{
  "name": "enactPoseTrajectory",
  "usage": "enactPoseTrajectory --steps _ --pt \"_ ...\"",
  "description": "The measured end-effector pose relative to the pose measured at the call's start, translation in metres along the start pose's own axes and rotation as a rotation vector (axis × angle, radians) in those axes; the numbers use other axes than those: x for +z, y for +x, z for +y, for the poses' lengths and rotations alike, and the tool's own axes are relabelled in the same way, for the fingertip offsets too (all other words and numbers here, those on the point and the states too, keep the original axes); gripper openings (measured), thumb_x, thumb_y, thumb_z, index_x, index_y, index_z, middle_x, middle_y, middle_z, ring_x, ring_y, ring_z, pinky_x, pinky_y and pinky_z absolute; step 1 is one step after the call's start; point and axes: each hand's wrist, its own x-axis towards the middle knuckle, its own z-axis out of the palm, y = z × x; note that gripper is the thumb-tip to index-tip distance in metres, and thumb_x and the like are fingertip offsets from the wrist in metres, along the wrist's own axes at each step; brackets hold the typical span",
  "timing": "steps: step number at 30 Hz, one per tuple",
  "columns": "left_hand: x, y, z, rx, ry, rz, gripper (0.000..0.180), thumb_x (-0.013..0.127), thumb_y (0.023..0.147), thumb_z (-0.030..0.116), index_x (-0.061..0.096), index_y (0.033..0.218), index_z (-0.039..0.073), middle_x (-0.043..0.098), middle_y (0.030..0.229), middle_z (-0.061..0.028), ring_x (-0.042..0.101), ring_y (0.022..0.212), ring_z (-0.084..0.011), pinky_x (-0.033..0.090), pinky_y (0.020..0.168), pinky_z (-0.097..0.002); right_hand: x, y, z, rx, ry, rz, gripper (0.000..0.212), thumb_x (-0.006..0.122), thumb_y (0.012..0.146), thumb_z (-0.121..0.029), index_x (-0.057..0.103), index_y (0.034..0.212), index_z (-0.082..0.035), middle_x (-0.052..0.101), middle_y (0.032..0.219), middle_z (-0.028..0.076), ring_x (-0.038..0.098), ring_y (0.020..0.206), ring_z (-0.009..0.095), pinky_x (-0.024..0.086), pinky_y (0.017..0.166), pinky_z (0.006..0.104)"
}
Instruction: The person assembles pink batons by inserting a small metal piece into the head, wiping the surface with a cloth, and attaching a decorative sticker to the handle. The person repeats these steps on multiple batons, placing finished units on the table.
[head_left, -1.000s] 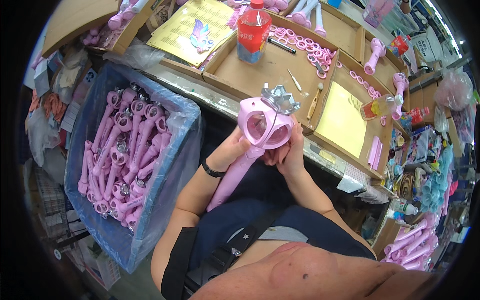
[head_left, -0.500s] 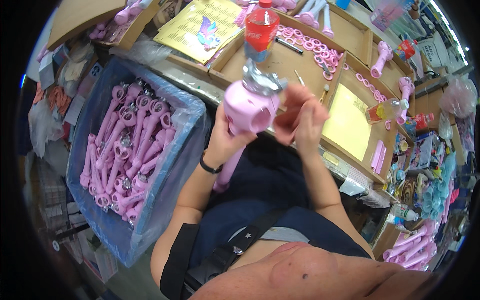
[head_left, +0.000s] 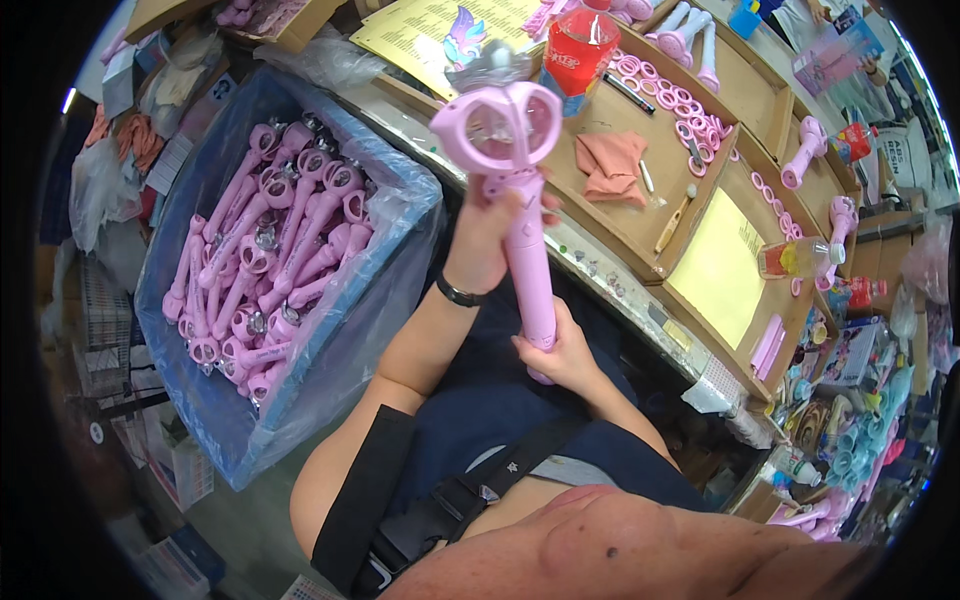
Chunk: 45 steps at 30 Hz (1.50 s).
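Both hands grip one pink toy wand (head_left: 522, 215), held upright above the lap: the left hand (head_left: 487, 235) closes around the shaft just under its ring-shaped head (a silver crown tops it), the right hand (head_left: 560, 350) clasps the lower end. Left of the wand, a blue-lined bin (head_left: 400, 215) holds many similar wands.

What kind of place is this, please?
Probably a toy assembly workstation. Both hands, left hand and right hand, hold a pink wand; a blue bin holds many identical wands, and wooden trays carry pink rings.
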Motion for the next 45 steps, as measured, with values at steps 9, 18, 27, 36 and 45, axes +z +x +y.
enactPoseTrajectory --steps 9,18,27,36,45 --pt "0.002 -0.008 -0.017 -0.184 0.092 -0.067 0.059 0.059 0.077 0.0 0.029 0.128 0.008 0.051 0.114 -0.0138 0.059 0.082 -0.0165 0.05 0.071 -0.0313 0.01 -0.009 0.007 0.077 -0.021 0.157 0.057 0.07 0.076 -0.012 0.041 0.124 -0.001 0.061 0.086 0.007 0.06 0.075 0.014 0.049 0.068 0.0292" --pt "-0.001 -0.013 -0.017 -0.182 0.062 -0.07 0.059 0.059 0.077 0.0 0.03 0.127 0.008 0.051 0.115 -0.014 0.059 0.085 -0.0171 0.051 0.075 -0.0326 0.01 -0.012 0.008 0.088 -0.099 0.169 0.062 0.07 0.076 -0.019 0.039 0.128 -0.004 0.062 0.093 0.016 0.064 0.081 0.025 0.05 0.073 0.034" --pt "-0.005 -0.017 -0.015 -0.181 0.078 -0.058 0.054 0.063 0.077 0.01 0.036 0.124 0.005 0.053 0.105 -0.0114 0.058 0.079 -0.0176 0.049 0.07 -0.0316 -0.005 -0.004 0.004 -0.067 -0.052 0.011 0.057 0.067 0.082 -0.018 0.039 0.129 -0.002 0.06 0.102 0.013 0.062 0.091 0.022 0.049 0.079 0.0338" --pt "0.005 -0.019 -0.013 -0.238 0.098 -0.278 0.055 0.064 0.073 0.004 0.039 0.122 0.002 0.057 0.099 -0.0112 0.06 0.075 -0.0177 0.05 0.066 -0.0292 -0.071 0.087 -0.084 -0.457 0.485 0.274 0.052 0.054 0.094 -0.025 0.035 0.136 0.0 0.05 0.125 0.011 0.05 0.112 0.018 0.041 0.095 0.0331" --pt "-0.003 -0.017 -0.008 -0.113 0.082 -0.146 0.046 0.059 0.087 0.015 0.036 0.125 0.005 0.055 0.112 -0.0148 0.061 0.082 -0.0196 0.052 0.071 -0.0314 -0.002 0.046 -0.033 -0.272 0.591 0.252 0.06 0.065 0.086 -0.021 0.035 0.134 -0.001 0.055 0.113 0.012 0.053 0.108 0.018 0.043 0.092 0.0329"
